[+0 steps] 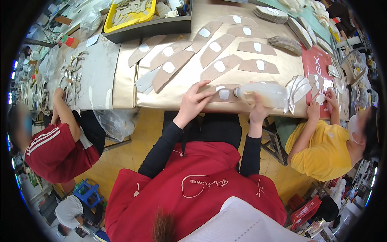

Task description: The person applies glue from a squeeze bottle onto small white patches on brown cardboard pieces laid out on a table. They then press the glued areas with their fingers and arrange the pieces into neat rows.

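Note:
My right hand (259, 109) is closed around a translucent plastic bottle (271, 96). The bottle is tipped on its side, its narrow tip pointing left at a white patch (224, 94) on a brown shaped panel (232, 87) by the near table edge. Fingers apart, my left hand (194, 101) rests at the left end of that panel. Just beyond lie more brown panels with white patches, such as one panel (229, 63) directly above and another panel (258, 71) to its right. A fanned stack of white pieces (297, 90) sits right of the bottle.
A dark tray (149, 32) with a yellow basket (152, 16) stands at the far left. Bundled panel stacks (285, 44) lie at the far right. Co-workers sit on both sides: a red-shirted person (60, 149) left, a yellow-shirted person (324, 149) right, hands on the table.

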A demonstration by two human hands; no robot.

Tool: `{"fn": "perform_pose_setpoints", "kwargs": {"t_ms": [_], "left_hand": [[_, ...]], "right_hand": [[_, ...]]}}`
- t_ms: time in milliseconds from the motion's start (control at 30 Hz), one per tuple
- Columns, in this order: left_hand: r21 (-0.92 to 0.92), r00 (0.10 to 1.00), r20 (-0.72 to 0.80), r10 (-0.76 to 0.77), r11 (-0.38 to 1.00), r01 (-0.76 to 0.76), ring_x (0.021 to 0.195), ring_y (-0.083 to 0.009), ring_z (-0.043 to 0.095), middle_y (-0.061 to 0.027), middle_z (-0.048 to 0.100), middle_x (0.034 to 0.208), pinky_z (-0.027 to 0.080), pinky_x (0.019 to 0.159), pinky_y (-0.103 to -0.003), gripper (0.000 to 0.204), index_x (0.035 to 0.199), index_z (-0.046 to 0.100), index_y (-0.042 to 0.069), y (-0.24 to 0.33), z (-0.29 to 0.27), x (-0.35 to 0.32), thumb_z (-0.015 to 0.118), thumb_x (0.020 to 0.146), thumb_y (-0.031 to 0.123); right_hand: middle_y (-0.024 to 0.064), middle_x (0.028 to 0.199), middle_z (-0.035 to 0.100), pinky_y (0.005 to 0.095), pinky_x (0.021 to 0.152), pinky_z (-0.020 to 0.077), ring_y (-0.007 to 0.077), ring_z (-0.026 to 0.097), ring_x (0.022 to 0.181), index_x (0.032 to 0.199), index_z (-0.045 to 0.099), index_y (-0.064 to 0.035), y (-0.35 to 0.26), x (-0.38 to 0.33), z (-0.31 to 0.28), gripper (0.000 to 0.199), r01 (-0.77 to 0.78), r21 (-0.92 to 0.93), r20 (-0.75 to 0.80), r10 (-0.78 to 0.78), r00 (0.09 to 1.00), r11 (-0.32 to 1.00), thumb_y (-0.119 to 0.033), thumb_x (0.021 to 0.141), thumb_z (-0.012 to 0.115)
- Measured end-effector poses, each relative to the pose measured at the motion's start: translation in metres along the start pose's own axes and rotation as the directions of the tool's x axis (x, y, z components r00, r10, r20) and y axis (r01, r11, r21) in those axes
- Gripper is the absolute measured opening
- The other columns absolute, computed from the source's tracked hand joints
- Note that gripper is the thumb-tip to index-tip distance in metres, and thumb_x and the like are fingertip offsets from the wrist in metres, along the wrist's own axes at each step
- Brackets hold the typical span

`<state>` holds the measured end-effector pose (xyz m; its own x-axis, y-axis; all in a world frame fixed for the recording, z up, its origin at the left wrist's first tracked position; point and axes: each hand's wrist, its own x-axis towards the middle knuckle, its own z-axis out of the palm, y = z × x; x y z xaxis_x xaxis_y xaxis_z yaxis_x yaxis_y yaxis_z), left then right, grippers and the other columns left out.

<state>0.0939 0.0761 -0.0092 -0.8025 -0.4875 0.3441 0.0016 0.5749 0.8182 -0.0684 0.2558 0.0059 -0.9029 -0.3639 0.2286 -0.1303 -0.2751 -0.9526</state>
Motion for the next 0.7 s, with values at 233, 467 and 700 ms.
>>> {"fn": "perform_pose_setpoints", "kwargs": {"t_ms": [233, 467, 700], "left_hand": [[-0.25, 0.996, 0.011, -0.093, 0.964, 0.093, 0.1, -0.0241, 0.068, -0.0127, 0.072, 0.109, 0.053, 0.087, -0.032, 0.024, 0.102, 0.076, 0.004, 0.007, -0.013, -0.014, 0.069, 0.081, -0.005], [-0.33, 0.849, -0.136, -0.511, 0.831, 0.447, 0.093, -0.0092, 0.063, -0.0079, 0.073, 0.104, 0.05, 0.084, -0.025, 0.025, 0.116, 0.07, -0.003, 0.002, -0.064, -0.033, 0.068, 0.093, 0.008], [0.332, 0.9, -0.412, -0.141, 0.897, 0.292, 0.1, -0.0304, 0.064, -0.0115, 0.069, 0.105, 0.05, 0.089, -0.039, 0.026, 0.112, 0.068, 0.003, 0.001, -0.079, -0.036, 0.07, 0.086, 0.005]], "right_hand": [[0.0248, 0.127, 0.061, 0.0434, 0.098, 0.0527, 0.0335, 0.061, 0.118, 0.138, 0.044, -0.0033, -0.004, -0.016, -0.057, 0.064, -0.07, 0.194, -0.312, 0.129, 0.941, 0.978, -0.047, 0.095, 0.061], [0.0239, 0.126, 0.061, 0.0427, 0.097, 0.0531, 0.0323, 0.062, 0.116, 0.139, 0.042, -0.0037, -0.004, -0.016, -0.051, 0.061, -0.062, 0.197, -0.235, 0.108, 0.966, 0.978, -0.039, 0.094, 0.064], [0.0233, 0.12, 0.064, 0.0443, 0.099, 0.0506, 0.0373, 0.065, 0.111, 0.137, 0.043, 0.0034, -0.007, -0.011, -0.002, 0.053, -0.071, 0.212, -0.065, 0.086, 0.994, 0.975, -0.015, 0.093, 0.067]]}}
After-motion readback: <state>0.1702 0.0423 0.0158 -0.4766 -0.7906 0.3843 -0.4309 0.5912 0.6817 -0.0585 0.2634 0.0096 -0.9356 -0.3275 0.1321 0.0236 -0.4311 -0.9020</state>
